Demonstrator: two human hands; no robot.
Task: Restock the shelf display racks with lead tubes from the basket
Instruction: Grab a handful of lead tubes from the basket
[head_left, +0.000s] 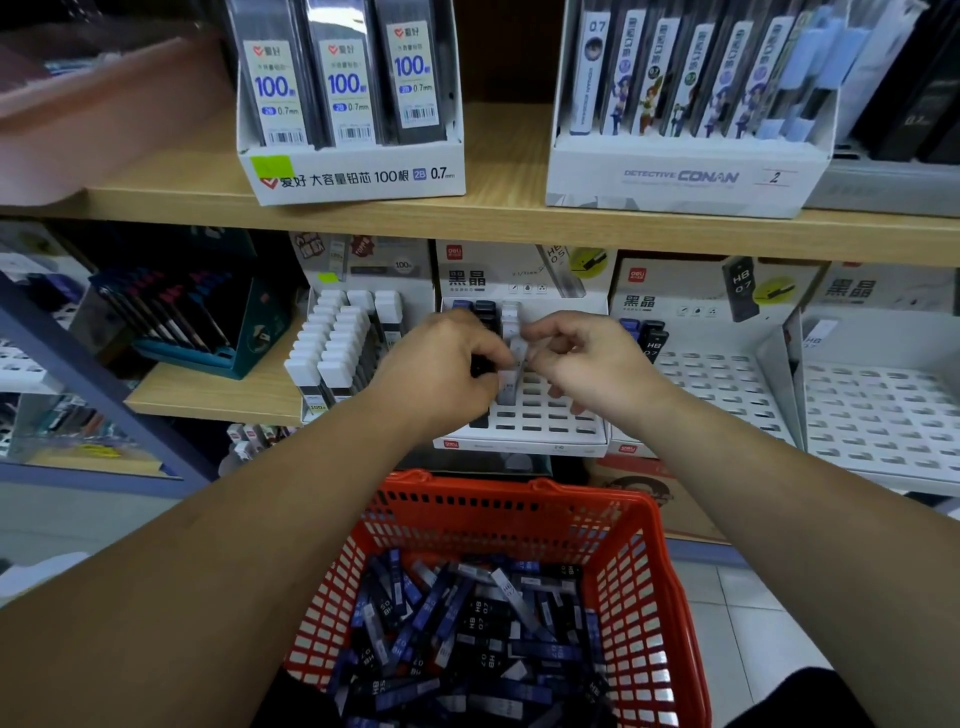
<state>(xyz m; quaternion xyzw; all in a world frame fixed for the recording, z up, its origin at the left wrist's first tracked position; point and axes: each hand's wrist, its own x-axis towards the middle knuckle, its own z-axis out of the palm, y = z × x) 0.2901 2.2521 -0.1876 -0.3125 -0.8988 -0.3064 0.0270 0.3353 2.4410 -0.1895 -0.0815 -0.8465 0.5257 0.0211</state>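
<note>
Upper wooden shelf (509, 156) — white lead display boxes (358, 179); lower shelf (208, 397) — slotted white racks (727, 387).

red plastic basket (639, 561); matt wood shelf (498, 218)

lead tubes (467, 623) lie in the basket (670, 597) before the shelf (208, 400); middle rack (540, 423) and right rack (727, 384) stand on it, seemingly touching.
</note>
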